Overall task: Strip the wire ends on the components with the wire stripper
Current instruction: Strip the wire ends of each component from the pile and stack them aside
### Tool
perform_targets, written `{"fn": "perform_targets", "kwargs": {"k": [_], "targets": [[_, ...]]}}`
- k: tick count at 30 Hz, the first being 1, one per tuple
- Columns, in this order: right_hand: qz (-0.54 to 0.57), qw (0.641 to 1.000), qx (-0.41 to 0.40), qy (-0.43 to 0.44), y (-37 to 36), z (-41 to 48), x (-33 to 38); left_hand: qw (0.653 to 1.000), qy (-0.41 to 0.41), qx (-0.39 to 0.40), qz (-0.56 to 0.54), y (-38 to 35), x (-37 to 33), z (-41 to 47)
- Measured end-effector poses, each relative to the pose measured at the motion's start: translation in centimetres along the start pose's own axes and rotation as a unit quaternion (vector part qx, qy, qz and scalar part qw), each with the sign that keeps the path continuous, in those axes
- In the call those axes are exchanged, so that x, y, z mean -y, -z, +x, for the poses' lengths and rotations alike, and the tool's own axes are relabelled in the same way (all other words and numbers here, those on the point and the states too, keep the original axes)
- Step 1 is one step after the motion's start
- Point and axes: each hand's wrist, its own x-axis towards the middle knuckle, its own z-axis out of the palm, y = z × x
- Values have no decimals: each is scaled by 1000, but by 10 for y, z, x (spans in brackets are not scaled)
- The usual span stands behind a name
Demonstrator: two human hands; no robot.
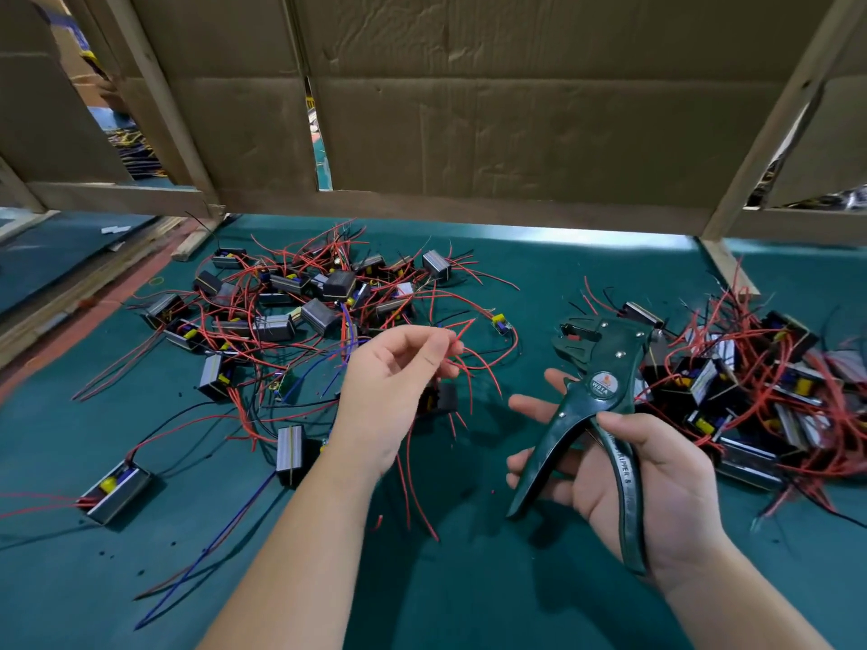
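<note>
- Right hand [657, 485] up front, grasping the green wire stripper [605, 391]: thumb hooked over one handle, fingers spread behind the other. The handles are sprung wide and the head gapes with nothing in it.
- Left hand [389, 396] is just beside it, pinching a red wire [462, 331] near its end between thumb and forefinger. A dark component [443, 398] seems to dangle below that hand, partly hidden.
- Wire tip and stripper head are near but apart, so I'd call this the feeding step, no strip made yet.
- Next move calls for steering that limp tip square into the head, then one firm squeeze.
- Out wide: a tangled pile of components [291, 297] on the left, another heap [750, 396] on the right, both on the teal surface [469, 593], with a cardboard wall [469, 110] behind.
</note>
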Motion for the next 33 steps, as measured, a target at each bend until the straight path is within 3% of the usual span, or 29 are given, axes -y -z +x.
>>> {"fn": "perform_targets", "kwargs": {"k": [4,8,16,22,27,33], "targets": [[-10,1000,21,-11,-2,0,0,996,-20,71,45,2,-4,-4],[-6,999,27,-31,-3,0,0,997,-19,69,30,-1,-6,-11],[21,991,117,-63,-8,-5,-1,996,23,87,3,-4,-9,-16],[0,992,111,-62,-9,-4,-3,995,1,63,76,-7,-7,-17],[-11,993,110,-34,-7,-4,-2,999,-2,35,41,-10,-7,-17],[-70,995,40,-58,-6,-1,-2,993,21,119,-12,-6,-13,-20]]}}
